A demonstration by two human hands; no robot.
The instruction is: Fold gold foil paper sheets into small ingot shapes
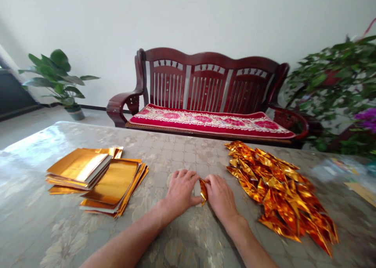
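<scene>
Between my two hands, at the middle of the table, is a small piece of gold foil paper [203, 191], partly folded. My left hand [182, 189] grips its left side, with the thumb at the near end and the fingers at the far end. My right hand [219, 193] is closed on its right side, the fingers bent in against it. To the left lie stacks of flat gold foil sheets [113, 181]. On the right is a heap of folded gold foil pieces [279, 189] with pointed ends.
The table [164, 150] has a patterned, shiny cover. Clear plastic bags [337, 170] and a brown cardboard piece [361, 193] lie at its right edge. Behind stands a dark wooden bench [205, 80] with a red floral cushion [205, 121]. Potted plants [75, 113] flank it.
</scene>
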